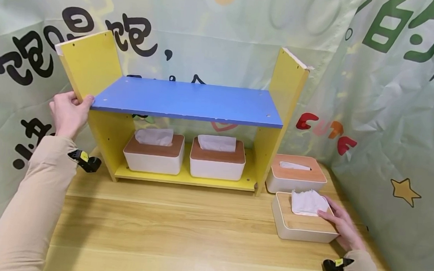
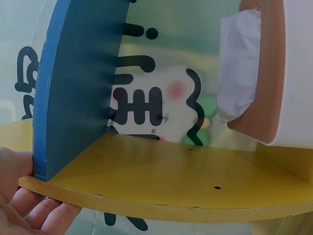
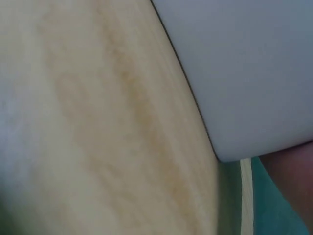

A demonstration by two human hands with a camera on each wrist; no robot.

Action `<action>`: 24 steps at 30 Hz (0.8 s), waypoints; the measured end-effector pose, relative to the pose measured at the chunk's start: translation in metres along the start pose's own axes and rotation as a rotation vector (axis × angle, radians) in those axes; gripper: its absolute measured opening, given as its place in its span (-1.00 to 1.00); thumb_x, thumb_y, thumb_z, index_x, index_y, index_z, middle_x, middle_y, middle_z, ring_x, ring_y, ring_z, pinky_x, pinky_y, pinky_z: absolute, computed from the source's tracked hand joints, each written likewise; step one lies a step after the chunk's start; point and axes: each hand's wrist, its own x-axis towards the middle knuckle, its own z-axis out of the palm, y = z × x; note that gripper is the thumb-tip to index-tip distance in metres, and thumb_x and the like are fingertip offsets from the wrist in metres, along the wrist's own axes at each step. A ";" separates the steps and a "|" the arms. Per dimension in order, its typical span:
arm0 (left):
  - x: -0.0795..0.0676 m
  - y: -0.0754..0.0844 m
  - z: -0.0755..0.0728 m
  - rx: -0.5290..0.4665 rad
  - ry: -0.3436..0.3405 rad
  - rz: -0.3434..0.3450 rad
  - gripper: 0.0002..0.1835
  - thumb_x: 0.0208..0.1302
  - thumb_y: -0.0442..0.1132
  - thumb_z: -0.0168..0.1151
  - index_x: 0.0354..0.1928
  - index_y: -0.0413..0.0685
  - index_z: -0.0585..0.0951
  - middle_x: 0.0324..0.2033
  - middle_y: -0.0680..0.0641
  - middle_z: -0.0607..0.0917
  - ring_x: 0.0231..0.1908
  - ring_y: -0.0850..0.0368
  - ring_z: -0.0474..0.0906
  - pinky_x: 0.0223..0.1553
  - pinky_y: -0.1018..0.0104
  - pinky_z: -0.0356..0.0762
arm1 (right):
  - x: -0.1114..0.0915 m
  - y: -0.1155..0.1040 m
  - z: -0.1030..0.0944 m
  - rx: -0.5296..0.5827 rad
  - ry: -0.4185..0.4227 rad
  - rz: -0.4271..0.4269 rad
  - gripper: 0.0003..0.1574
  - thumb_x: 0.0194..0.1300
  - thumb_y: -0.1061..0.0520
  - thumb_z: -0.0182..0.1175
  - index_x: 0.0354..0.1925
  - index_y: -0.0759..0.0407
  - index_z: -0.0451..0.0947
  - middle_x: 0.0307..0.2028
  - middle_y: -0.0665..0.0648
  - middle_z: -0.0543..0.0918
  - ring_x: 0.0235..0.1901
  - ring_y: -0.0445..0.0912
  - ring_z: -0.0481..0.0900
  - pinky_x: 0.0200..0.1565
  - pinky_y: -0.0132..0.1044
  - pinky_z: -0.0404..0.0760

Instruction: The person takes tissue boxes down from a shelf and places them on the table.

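Note:
A small shelf unit with yellow side panels and a blue board stands on the wooden table. My left hand grips its left side panel, thumb by the blue board's front corner and fingers round the outer face, as the left wrist view also shows. At the right, my right hand holds a white tissue box with a wooden lid, thumb on top and the other fingers at its right side, partly hidden. A tissue sticks out of the lid. In the right wrist view the box's white wall shows close up.
Two more tissue boxes, left and right, sit on the unit's yellow bottom board. Another tissue box stands just right of the unit, behind the held one. Printed cloth hangs behind and beside the table.

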 end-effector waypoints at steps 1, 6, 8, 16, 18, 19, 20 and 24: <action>0.000 0.000 0.000 0.000 0.001 0.001 -0.45 0.40 0.07 0.12 0.24 -0.17 0.60 -0.84 0.71 0.28 -0.09 0.35 0.14 0.31 0.13 0.17 | 0.000 0.001 0.000 0.002 0.000 0.000 -0.11 0.54 0.18 0.00 0.60 0.25 -0.21 0.46 -0.31 0.07 0.16 -0.77 0.09 0.07 -0.76 0.19; 0.001 0.000 0.001 -0.006 0.001 -0.002 -0.45 0.40 0.07 0.12 0.24 -0.16 0.60 -0.83 0.71 0.28 -0.11 0.38 0.11 0.33 0.12 0.17 | -0.001 0.004 0.000 0.036 0.003 -0.023 -0.18 0.54 0.21 -0.02 0.61 0.05 -0.10 0.45 -0.35 0.12 0.20 -0.73 0.08 0.07 -0.75 0.20; 0.001 0.000 0.001 -0.010 -0.003 -0.007 -0.45 0.40 0.06 0.13 0.24 -0.17 0.60 -0.83 0.70 0.29 -0.12 0.40 0.10 0.34 0.11 0.15 | -0.001 0.005 0.001 0.073 0.007 -0.045 -0.23 0.54 0.23 -0.02 0.58 -0.10 0.03 0.44 -0.34 0.15 0.20 -0.71 0.11 0.07 -0.74 0.22; 0.001 0.000 -0.001 -0.011 -0.001 -0.001 -0.46 0.40 0.06 0.13 0.24 -0.16 0.60 -0.83 0.70 0.29 -0.13 0.39 0.09 0.36 0.09 0.13 | -0.004 0.003 0.005 0.162 0.043 -0.122 -0.25 0.50 0.31 0.02 0.51 -0.15 0.14 0.33 -0.34 0.28 0.20 -0.67 0.23 0.08 -0.78 0.35; 0.001 0.000 -0.001 -0.011 -0.002 0.000 -0.46 0.40 0.06 0.13 0.23 -0.16 0.60 -0.84 0.70 0.29 -0.12 0.38 0.09 0.36 0.08 0.12 | -0.005 0.001 0.006 0.139 0.054 -0.122 -0.24 0.49 0.31 0.04 0.51 -0.15 0.13 0.28 -0.34 0.31 0.17 -0.66 0.27 0.06 -0.77 0.38; 0.001 0.000 -0.001 -0.012 -0.001 0.001 -0.46 0.40 0.06 0.13 0.23 -0.16 0.61 -0.84 0.69 0.29 -0.12 0.38 0.09 0.36 0.08 0.13 | -0.006 0.000 0.006 0.121 0.061 -0.119 -0.23 0.49 0.30 0.05 0.51 -0.16 0.12 0.25 -0.36 0.32 0.15 -0.67 0.28 0.05 -0.77 0.38; 0.001 0.000 -0.001 -0.012 -0.001 0.002 -0.46 0.40 0.06 0.13 0.23 -0.16 0.60 -0.84 0.70 0.29 -0.12 0.38 0.09 0.36 0.08 0.13 | -0.007 -0.001 0.006 0.105 0.067 -0.115 -0.22 0.48 0.30 0.06 0.51 -0.16 0.12 0.22 -0.38 0.34 0.14 -0.66 0.30 0.04 -0.77 0.39; 0.001 -0.001 0.000 -0.010 0.003 0.008 -0.46 0.40 0.06 0.13 0.23 -0.16 0.61 -0.84 0.71 0.28 -0.15 0.41 0.09 0.30 0.13 0.16 | -0.009 -0.004 0.006 0.057 0.079 -0.104 -0.19 0.46 0.28 0.11 0.52 -0.16 0.10 0.15 -0.43 0.37 0.09 -0.67 0.33 0.01 -0.78 0.39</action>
